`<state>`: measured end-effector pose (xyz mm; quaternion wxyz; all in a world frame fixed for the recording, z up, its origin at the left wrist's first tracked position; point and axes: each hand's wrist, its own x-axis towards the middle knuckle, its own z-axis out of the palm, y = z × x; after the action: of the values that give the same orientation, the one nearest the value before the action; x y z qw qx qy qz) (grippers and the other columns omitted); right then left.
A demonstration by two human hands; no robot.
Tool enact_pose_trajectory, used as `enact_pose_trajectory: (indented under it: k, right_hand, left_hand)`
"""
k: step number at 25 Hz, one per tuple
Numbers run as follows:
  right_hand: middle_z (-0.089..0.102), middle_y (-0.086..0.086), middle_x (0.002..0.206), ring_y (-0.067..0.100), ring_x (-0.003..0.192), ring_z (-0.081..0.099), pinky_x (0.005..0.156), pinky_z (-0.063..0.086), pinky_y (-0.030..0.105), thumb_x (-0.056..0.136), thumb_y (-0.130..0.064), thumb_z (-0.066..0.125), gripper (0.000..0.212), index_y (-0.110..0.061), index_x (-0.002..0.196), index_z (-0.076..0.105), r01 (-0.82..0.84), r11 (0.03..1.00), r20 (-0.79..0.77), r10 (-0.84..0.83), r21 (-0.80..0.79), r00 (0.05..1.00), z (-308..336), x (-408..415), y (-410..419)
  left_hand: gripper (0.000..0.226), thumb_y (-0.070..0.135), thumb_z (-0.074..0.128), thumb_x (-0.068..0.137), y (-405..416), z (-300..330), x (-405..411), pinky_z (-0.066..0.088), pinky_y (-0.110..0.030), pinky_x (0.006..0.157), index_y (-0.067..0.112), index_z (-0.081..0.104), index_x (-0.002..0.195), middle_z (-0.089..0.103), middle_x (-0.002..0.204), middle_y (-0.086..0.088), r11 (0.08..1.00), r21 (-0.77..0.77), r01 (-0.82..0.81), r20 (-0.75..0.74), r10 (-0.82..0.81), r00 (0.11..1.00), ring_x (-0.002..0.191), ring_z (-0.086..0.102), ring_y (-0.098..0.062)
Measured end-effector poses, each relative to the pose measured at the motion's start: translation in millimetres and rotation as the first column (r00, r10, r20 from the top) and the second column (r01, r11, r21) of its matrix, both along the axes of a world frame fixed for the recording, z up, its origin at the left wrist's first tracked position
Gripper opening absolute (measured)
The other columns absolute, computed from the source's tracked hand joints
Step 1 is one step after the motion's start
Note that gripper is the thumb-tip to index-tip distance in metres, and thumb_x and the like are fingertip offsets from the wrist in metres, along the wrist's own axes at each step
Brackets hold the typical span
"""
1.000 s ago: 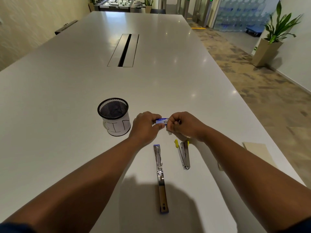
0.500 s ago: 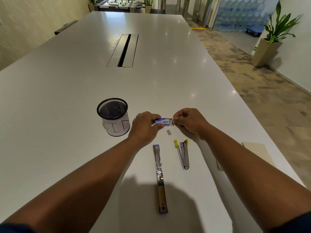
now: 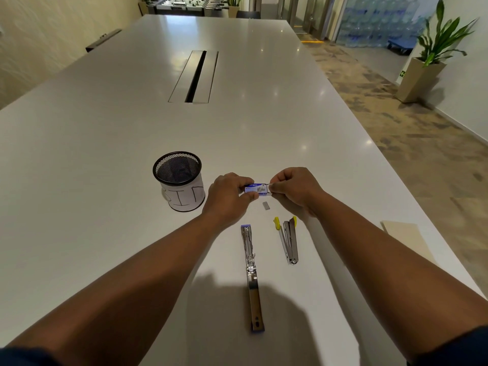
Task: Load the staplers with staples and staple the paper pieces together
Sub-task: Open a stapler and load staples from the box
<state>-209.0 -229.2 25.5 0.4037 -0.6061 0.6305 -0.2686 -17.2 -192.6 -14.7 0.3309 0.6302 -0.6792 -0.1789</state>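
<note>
A small blue staple box is held above the white table between both hands. My left hand pinches its left end; my right hand pinches the right end, where a white inner edge shows. Below the box a short grey strip of staples lies on the table. A long stapler with blue ends lies swung fully open, pointing away from me. To its right lies a smaller stapler with yellow tips, partly open. Beige paper pieces sit near the right table edge.
A black mesh pen cup with a white label stands left of my hands. A cable slot runs down the table's middle. The table's right edge drops to carpeted floor, with a potted plant beyond.
My right hand has moved right, away from the left hand, exposing more of the staple box. A short staple strip now lies on the table below it.
</note>
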Motion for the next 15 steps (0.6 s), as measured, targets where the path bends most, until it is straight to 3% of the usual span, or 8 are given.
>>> enact_pose_trajectory:
  k: [6, 10, 15]
  right_hand:
    - [0.075, 0.001, 0.075, 0.011, 0.067, 0.067, 0.058, 0.050, 0.022, 0.084, -0.012, 0.077, 0.004, -0.007, 0.083, 0.077, -0.006, 1.000, 0.024, 0.006, 0.004, 1.000, 0.3, 5.6, 1.2]
    - [0.075, 0.000, 0.075, 0.008, 0.065, 0.068, 0.052, 0.050, 0.015, 0.085, -0.011, 0.076, 0.003, -0.011, 0.083, 0.078, -0.016, 1.000, 0.048, 0.017, -0.009, 0.999, -0.5, 6.9, 3.9]
    - [0.076, 0.003, 0.078, 0.014, 0.073, 0.071, 0.063, 0.056, 0.022, 0.085, -0.009, 0.075, 0.004, -0.011, 0.083, 0.078, -0.023, 1.000, 0.081, 0.025, -0.019, 0.996, 0.0, 4.6, 5.9]
  left_hand:
    - [0.037, 0.040, 0.072, 0.088, 0.4, 1.8, 0.3, 0.047, -0.039, 0.083, 0.025, 0.073, 0.122, 0.068, 0.104, -0.001, 1.000, -0.001, 0.015, 0.001, -0.015, 1.000, 0.095, 0.055, -0.018]
    - [0.039, 0.038, 0.073, 0.088, -1.1, 0.7, 1.0, 0.040, -0.030, 0.079, 0.023, 0.072, 0.124, 0.058, 0.100, 0.004, 1.000, 0.003, 0.015, -0.004, -0.015, 1.000, 0.095, 0.052, -0.014]
    - [0.039, 0.038, 0.073, 0.088, -2.0, -0.4, 1.6, 0.036, -0.027, 0.078, 0.023, 0.071, 0.125, 0.054, 0.099, 0.007, 1.000, 0.000, 0.012, -0.001, -0.012, 1.000, 0.093, 0.049, -0.011]
